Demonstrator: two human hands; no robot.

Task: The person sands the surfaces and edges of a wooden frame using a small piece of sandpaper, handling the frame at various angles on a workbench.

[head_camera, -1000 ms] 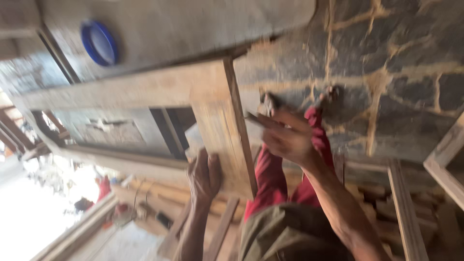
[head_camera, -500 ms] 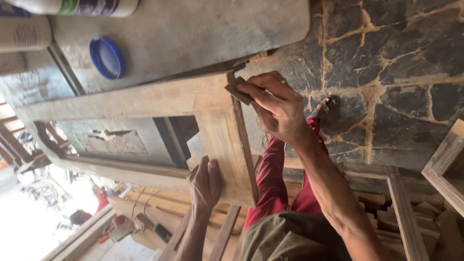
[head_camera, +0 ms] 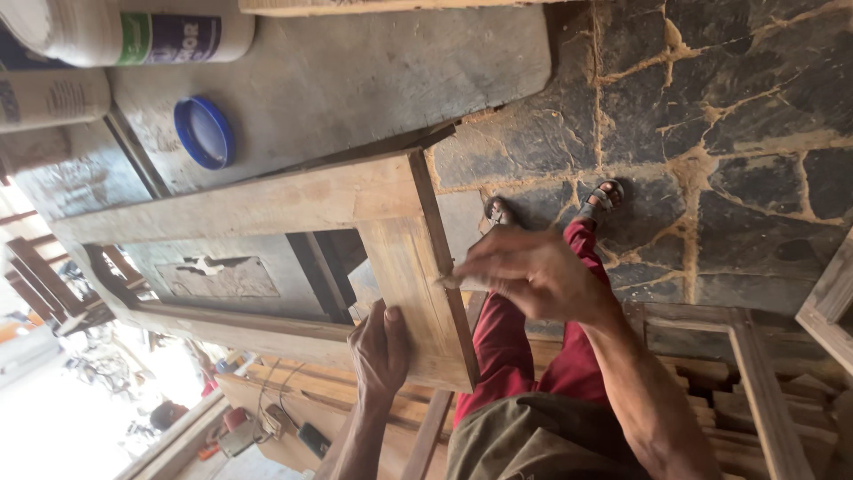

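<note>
A bare wooden frame (head_camera: 391, 191) lies on a grey worktop (head_camera: 355, 71), with one corner jutting over the worktop's edge. My left hand (head_camera: 380, 347) presses down on the frame's short upright near its end, holding it still. My right hand (head_camera: 533, 276) pinches a small folded piece of sandpaper (head_camera: 449, 283) against the outer edge of that same upright, about midway along it. The sandpaper is blurred and mostly hidden by my fingers.
A blue round lid (head_camera: 204, 133) and two white plastic containers (head_camera: 133, 36) lie on the worktop beyond the frame. Below are red trousers (head_camera: 506, 356), sandalled feet (head_camera: 604, 196) and a dark stone floor (head_camera: 737, 178). More wooden frames (head_camera: 755, 382) are stacked alongside.
My right hand has slid the sandpaper from the frame's corner back along the upright's edge towards me. My left hand has stayed put on the frame.
</note>
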